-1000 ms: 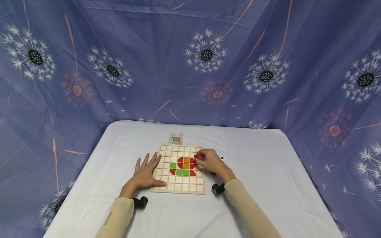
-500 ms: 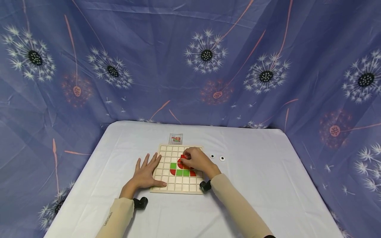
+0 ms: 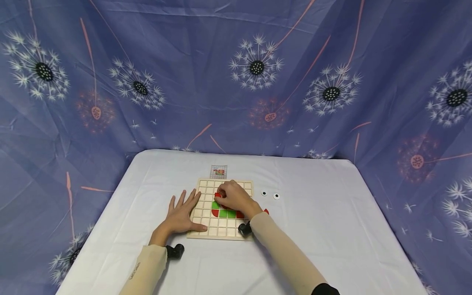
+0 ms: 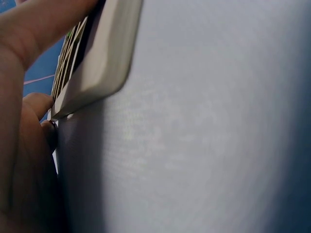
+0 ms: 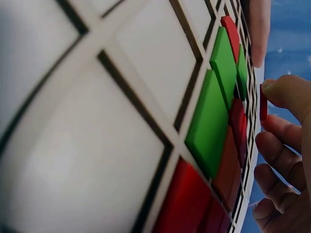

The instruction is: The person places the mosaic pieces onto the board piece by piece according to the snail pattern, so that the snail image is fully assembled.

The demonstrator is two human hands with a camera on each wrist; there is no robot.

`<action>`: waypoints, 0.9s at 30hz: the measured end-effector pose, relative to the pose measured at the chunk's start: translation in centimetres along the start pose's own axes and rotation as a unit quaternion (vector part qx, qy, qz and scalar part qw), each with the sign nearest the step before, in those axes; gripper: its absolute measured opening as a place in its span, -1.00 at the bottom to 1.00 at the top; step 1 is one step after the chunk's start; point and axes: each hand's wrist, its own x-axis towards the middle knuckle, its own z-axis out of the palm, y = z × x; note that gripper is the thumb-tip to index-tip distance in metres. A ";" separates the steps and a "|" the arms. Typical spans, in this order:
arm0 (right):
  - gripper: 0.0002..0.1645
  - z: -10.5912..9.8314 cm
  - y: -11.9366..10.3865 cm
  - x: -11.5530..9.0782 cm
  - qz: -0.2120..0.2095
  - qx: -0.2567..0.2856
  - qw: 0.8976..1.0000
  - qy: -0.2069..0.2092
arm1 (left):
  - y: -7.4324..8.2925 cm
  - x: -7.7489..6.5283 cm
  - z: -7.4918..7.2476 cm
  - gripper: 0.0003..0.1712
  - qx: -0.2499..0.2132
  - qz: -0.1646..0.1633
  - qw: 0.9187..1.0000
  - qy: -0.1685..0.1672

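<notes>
Between thumb and index finger, my right hand (image 3: 237, 198) pinches a small red tile (image 5: 263, 104), held over the upper middle of a wooden grid board (image 3: 220, 233). Green tiles (image 3: 227, 214) and a red corner tile (image 3: 215, 213) sit in the grid below that hand. Orange tiles (image 5: 226, 167) show beside the green ones in the right wrist view; from the head, the hand hides them. Fingers spread, my left hand (image 3: 180, 217) rests along the board's left edge, with its thumb lying on the lower left squares.
A small printed picture card (image 3: 218, 171) lies behind the board. To the right are two round eye pieces, one nearer (image 3: 264, 193) and one farther right (image 3: 276, 196). A loose red piece (image 3: 266, 211) pokes out past the right sleeve. White cloth (image 3: 317, 205) covers the table.
The right hand has slid left across the board with the red tile, from the right side to left of the middle. The left hand stays where it was.
</notes>
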 end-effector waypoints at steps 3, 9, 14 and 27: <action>-0.72 0.4 -0.1 0.2 0.002 -0.020 1.000 0.000 | 0.1 0.1 -0.1 0.56 0.008 -0.001 1.000 -0.002; -0.70 0.9 -0.2 0.4 0.007 -0.044 0.999 -0.002 | 0.1 0.1 -0.1 0.56 0.015 0.000 1.000 -0.002; -0.66 0.8 -0.2 0.4 -0.006 -0.064 0.998 0.000 | 0.0 0.0 0.0 0.57 0.007 0.004 1.000 0.005; -0.64 -0.2 -0.2 -0.8 -0.002 -0.023 1.000 0.010 | -0.4 0.1 0.5 0.58 -0.018 0.022 0.999 0.025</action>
